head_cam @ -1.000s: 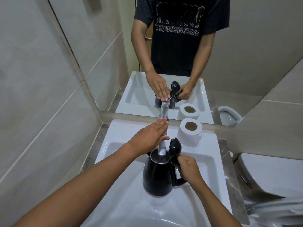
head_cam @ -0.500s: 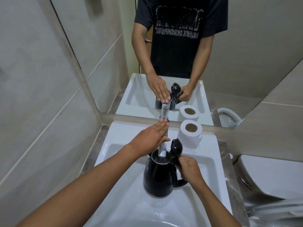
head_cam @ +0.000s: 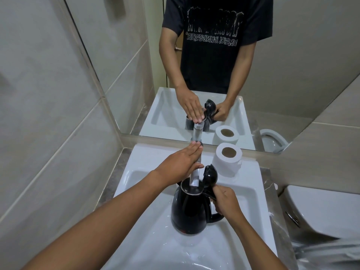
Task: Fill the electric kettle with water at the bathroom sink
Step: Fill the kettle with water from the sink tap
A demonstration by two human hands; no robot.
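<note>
Left hand: the left hand (head_cam: 178, 163) lies palm down on top of the tap (head_cam: 195, 175), fingers straight and pressed together side by side, their tips reaching the tap's back end near the mirror (head_cam: 292, 65); it rests flat and grips nothing.
Right hand: the right hand (head_cam: 226, 199) is curled shut around the top of the kettle handle (head_cam: 215, 218), fingers wrapped tight and knuckles up.
Kettle: the black kettle (head_cam: 190, 211) stands upright inside the sink (head_cam: 148, 211), just left of the right hand's fingers and just below the left hand's palm.
Lid: the lid (head_cam: 210, 175) is flipped up and stands open, just beyond the right hand's fingers and just right of the left hand's thumb side.
Tap: its metal spout comes out from under the left palm and ends over the kettle's open mouth; whether water runs from it I cannot tell.
Sink: the white basin holds the kettle; its floor looks wet, with shiny ripples nearer the camera than both hands.
Toilet roll: a white toilet roll (head_cam: 228, 158) stands upright on the sink's back ledge, to the right of the left fingertips and beyond the raised lid, not touching either.
Toilet: a white toilet (head_cam: 321, 209) sits well to the right of the right hand.
Mirror: it shows both hands, the kettle, the roll and a black printed T-shirt (head_cam: 216, 41).
Wall: pale tiles (head_cam: 48, 114) run along the far left of the left arm.
</note>
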